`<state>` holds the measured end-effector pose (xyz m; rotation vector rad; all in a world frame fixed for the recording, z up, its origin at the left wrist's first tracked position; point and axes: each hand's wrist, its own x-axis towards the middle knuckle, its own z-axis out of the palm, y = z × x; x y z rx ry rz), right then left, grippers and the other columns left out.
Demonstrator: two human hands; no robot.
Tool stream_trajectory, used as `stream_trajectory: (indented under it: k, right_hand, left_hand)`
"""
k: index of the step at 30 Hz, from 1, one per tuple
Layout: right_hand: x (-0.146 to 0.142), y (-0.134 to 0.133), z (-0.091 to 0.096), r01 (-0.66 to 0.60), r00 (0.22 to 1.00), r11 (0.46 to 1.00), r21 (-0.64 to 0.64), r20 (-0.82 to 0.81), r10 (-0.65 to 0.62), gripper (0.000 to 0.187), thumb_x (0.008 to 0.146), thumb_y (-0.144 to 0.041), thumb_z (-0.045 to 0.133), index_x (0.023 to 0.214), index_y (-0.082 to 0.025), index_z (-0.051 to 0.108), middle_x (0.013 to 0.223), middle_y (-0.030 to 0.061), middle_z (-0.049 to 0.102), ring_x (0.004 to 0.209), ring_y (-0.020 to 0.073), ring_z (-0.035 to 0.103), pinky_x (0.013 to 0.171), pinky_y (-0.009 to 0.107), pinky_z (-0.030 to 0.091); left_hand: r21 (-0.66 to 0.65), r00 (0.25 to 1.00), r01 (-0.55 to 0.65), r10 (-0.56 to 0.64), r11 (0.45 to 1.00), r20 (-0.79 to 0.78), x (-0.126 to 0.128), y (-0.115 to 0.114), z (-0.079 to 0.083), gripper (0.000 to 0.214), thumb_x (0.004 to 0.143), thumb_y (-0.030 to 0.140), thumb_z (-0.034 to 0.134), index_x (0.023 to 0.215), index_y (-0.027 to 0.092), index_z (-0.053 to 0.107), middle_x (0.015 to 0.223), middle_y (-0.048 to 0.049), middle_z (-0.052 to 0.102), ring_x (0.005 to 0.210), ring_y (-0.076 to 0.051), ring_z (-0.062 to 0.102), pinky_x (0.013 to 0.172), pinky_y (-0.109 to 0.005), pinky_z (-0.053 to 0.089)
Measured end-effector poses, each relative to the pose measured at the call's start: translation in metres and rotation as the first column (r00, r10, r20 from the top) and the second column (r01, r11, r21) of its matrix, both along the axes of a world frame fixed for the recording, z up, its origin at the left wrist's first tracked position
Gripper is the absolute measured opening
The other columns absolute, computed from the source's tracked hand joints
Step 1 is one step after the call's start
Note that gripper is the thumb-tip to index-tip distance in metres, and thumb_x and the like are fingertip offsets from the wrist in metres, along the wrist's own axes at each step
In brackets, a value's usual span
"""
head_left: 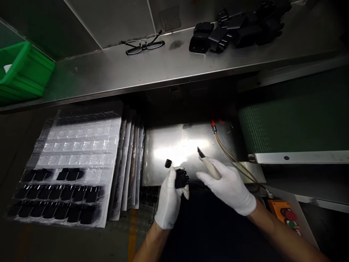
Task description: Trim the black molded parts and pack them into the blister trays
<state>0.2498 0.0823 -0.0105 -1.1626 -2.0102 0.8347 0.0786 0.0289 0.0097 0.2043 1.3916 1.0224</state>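
My left hand [169, 198], in a white glove, is closed around a small black plastic part [181, 177] held over the lit steel plate [163, 145]. A small black piece [168, 163] sticks up just left of the thumb. My right hand [230, 187], also gloved, grips a pale-handled trimming knife [208, 163] with its dark blade pointing up and left, a short way to the right of the black part and apart from it.
A clear blister tray [79, 145] at left holds several black parts in its near rows, with more trays stacked beside it. On the steel shelf lie glasses [144, 44], a pile of black parts [234, 27] and a green bin [21, 71]. A hose [229, 154], a green conveyor belt [294, 116] and an orange button box [285, 214] are at right.
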Motion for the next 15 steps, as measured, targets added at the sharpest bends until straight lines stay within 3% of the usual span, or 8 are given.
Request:
stream_trajectory:
  k: [1,3,6,9,12,15]
  right_hand:
    - [0.005,0.001,-0.007,0.035,0.999,0.999,-0.040,0.025,-0.034,0.026,0.096,-0.031,0.067,0.121,-0.023,0.062,0.092,0.0015,0.071,0.071,0.0165,0.068,0.062,0.027,0.061]
    - [0.012,0.003,-0.026,0.115,0.988,0.965,-0.236,0.130,-0.086,0.028,0.098,-0.038,0.064,0.122,-0.024,0.063,0.084,0.0005,0.069,0.070,0.0185,0.066,0.066,0.031,0.058]
    - [0.018,0.004,-0.072,0.278,0.932,0.811,-0.514,0.350,-0.097,0.032,0.102,-0.044,0.054,0.121,-0.021,0.065,0.084,0.0034,0.069,0.076,0.0219,0.067,0.070,0.034,0.056]
    - [0.021,0.010,-0.130,0.356,0.882,0.727,-0.588,0.469,-0.052,0.025,0.102,-0.031,0.056,0.120,-0.016,0.066,0.090,0.0057,0.071,0.083,0.0210,0.068,0.074,0.032,0.056]
    - [0.024,0.018,-0.176,0.378,0.830,0.702,-0.604,0.556,0.031,0.029,0.101,-0.031,0.061,0.124,-0.014,0.063,0.095,0.0060,0.069,0.088,0.0201,0.068,0.083,0.037,0.056]
    - [0.021,0.027,-0.193,0.370,0.783,0.728,-0.577,0.616,0.090,0.034,0.102,-0.038,0.059,0.127,-0.015,0.060,0.097,0.0056,0.067,0.089,0.0208,0.066,0.087,0.042,0.055]
  left_hand:
    - [-0.018,0.999,-0.008,0.007,1.000,-0.033,-0.002,0.003,-0.012,0.057,0.090,0.068,0.049,0.098,0.014,0.065,0.063,-0.0021,0.060,0.050,-0.011,0.053,0.052,-0.023,0.046]
    - [-0.056,0.990,0.000,-0.008,0.998,-0.139,-0.005,0.012,-0.045,0.059,0.089,0.070,0.049,0.099,0.014,0.062,0.068,-0.0038,0.064,0.051,-0.012,0.057,0.054,-0.025,0.050]
    - [-0.146,0.965,0.026,-0.063,0.989,-0.255,-0.006,0.030,-0.111,0.051,0.092,0.061,0.051,0.110,0.014,0.058,0.072,-0.0039,0.066,0.049,-0.012,0.057,0.050,-0.025,0.050]
    - [-0.228,0.939,0.079,-0.149,0.970,-0.310,0.004,0.051,-0.170,0.042,0.095,0.049,0.054,0.114,0.012,0.057,0.083,-0.0065,0.069,0.057,-0.013,0.062,0.054,-0.027,0.053]
    - [-0.253,0.896,0.139,-0.230,0.958,-0.379,0.018,0.068,-0.202,0.040,0.097,0.045,0.054,0.120,0.013,0.058,0.098,-0.0081,0.070,0.071,-0.014,0.066,0.066,-0.031,0.059]
    - [-0.239,0.821,0.198,-0.294,0.951,-0.489,0.022,0.068,-0.209,0.042,0.095,0.045,0.057,0.123,0.013,0.059,0.110,-0.0111,0.069,0.088,-0.018,0.068,0.080,-0.038,0.059]
